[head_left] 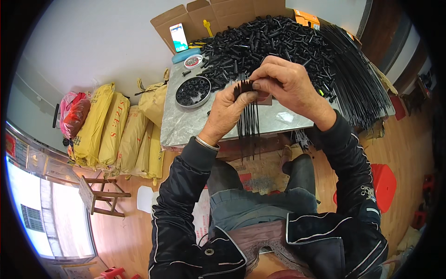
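Note:
Over the near edge of the table, my left hand (226,109) is closed around a bunch of thin black rods (248,124). The rods hang downward side by side, and their thicker top ends line up in a row between thumb and fingers. My right hand (293,86) meets the bunch from the right, thumb and forefinger pinched together at the top ends. What those fingertips hold is too small to make out. Behind my hands lies a large heap of short black tubular parts (269,42).
A grey marble-patterned table (179,123) carries a round dish (194,92) of small black rings, a small white tub (193,61), a propped phone (178,37) and long black rods (355,74) at right. Yellow sacks (114,125), a wooden stool (102,195) and a red stool (384,186) stand around.

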`<action>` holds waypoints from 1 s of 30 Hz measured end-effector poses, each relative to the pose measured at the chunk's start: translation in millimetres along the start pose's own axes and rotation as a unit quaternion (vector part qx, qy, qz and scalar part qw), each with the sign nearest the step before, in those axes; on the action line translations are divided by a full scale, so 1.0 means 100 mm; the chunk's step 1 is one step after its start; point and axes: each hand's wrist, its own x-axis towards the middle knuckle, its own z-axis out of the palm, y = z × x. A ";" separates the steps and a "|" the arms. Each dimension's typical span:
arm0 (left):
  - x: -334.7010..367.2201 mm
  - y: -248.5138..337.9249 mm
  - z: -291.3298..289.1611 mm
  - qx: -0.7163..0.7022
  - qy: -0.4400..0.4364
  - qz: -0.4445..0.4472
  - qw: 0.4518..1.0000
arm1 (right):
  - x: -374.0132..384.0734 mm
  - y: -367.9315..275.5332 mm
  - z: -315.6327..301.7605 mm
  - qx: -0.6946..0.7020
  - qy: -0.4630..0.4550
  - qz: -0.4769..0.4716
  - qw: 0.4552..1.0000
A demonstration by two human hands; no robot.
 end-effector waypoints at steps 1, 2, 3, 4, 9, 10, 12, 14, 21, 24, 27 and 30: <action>0.01 -0.01 -0.01 0.029 -0.005 0.006 1.000 | 0.01 0.00 -0.01 -0.001 0.000 0.001 1.000; 0.03 -0.02 -0.01 0.058 -0.010 0.012 0.998 | 0.02 -0.01 -0.02 -0.035 -0.006 -0.014 0.999; 0.03 -0.03 -0.02 0.058 -0.011 0.012 0.998 | 0.02 -0.02 -0.03 -0.068 -0.012 -0.030 0.997; 0.04 -0.03 -0.02 0.069 -0.005 0.011 0.998 | 0.01 -0.02 -0.03 -0.069 -0.011 -0.030 0.997; 0.01 -0.03 -0.06 0.111 -0.020 0.003 0.994 | -0.10 0.02 0.11 0.073 0.037 0.044 0.996; 0.01 -0.02 -0.04 0.114 -0.015 0.004 0.993 | -0.11 0.03 0.12 0.072 0.038 0.044 0.996; 0.02 -0.03 -0.02 0.118 -0.009 0.005 0.993 | -0.13 0.03 0.14 0.109 0.049 0.073 0.990; 0.03 -0.06 -0.02 0.103 -0.012 0.010 0.995 | -0.09 0.00 0.07 0.077 0.045 0.050 0.995; 0.03 0.01 -0.02 0.100 -0.030 -0.007 0.994 | -0.04 0.00 -0.02 0.005 0.014 -0.007 1.000; 0.03 0.04 -0.03 0.135 -0.049 -0.009 0.990 | -0.01 -0.05 -0.07 -0.030 -0.025 0.005 0.999; 0.01 -0.01 -0.08 0.127 -0.032 -0.007 0.991 | -0.04 -0.01 0.03 0.064 -0.030 0.043 0.997; 0.02 0.00 -0.09 0.147 -0.044 -0.006 0.988 | -0.11 0.02 0.09 0.178 -0.010 0.125 0.976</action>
